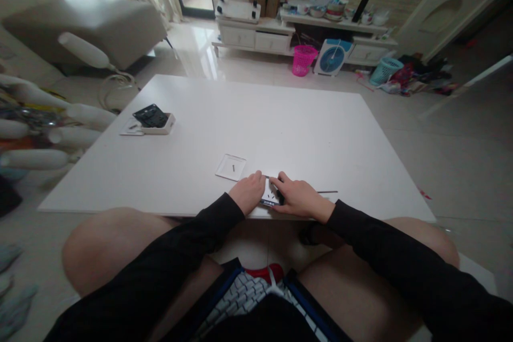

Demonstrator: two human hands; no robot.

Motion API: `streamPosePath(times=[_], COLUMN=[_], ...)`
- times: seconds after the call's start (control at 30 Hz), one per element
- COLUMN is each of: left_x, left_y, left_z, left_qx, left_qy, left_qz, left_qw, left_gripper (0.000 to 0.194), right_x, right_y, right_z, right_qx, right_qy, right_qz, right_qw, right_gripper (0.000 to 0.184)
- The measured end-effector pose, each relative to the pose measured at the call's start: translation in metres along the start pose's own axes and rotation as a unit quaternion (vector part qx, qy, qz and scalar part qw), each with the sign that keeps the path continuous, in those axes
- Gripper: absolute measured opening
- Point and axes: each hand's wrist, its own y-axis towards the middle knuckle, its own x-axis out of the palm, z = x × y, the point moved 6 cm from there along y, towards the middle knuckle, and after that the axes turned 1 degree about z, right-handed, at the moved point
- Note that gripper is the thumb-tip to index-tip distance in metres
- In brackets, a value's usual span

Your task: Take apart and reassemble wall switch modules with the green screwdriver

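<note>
A white wall socket (270,191) with dark slots and a dark edge lies near the front edge of the table. My left hand (249,192) grips its left side with the fingers bent. From the right, my right hand (298,199) holds the socket's other side between thumb and fingers. Just left of my hands, a square clear-edged cover plate (224,169) lies flat with a small screw (233,168) on it. A thin dark rod, perhaps a screwdriver shaft (328,192), sticks out beyond my right hand; its other end is hidden.
On the white table (256,117), a small open box (163,128) stands at the left, with black packaging (150,116) leaning in it and a white plate (130,127) beside it. White-padded rods (36,159) crowd the left side. Beyond are a pink basket (303,60) and a fan (332,57).
</note>
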Motion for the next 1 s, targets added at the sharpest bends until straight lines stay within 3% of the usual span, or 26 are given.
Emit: streamPosePath(times=[0.47,0.57,0.8,1.0], left_x=[0.002,0.000,-0.003,-0.003], left_y=[-0.003,-0.004,0.000,0.002], left_z=[0.008,0.002,-0.034,-0.029], left_qx=[-0.099,-0.107,-0.034,0.047], left_qy=[-0.028,-0.025,-0.140,-0.130], left_qz=[0.010,0.016,0.044,0.035], left_qw=[0.995,0.994,0.989,0.990], left_gripper=[0.024,0.023,0.017,0.012], right_x=[-0.001,-0.001,0.002,0.001], right_y=[0.000,0.000,0.000,0.000], right_z=[0.000,0.000,0.001,0.001], right_qx=[-0.001,-0.002,-0.011,-0.004], right_qy=[-0.016,-0.017,-0.002,0.002], right_qz=[-0.006,0.001,0.010,0.003], right_qw=[1.000,1.000,1.000,1.000], right_gripper=[0.081,0.082,0.080,0.081])
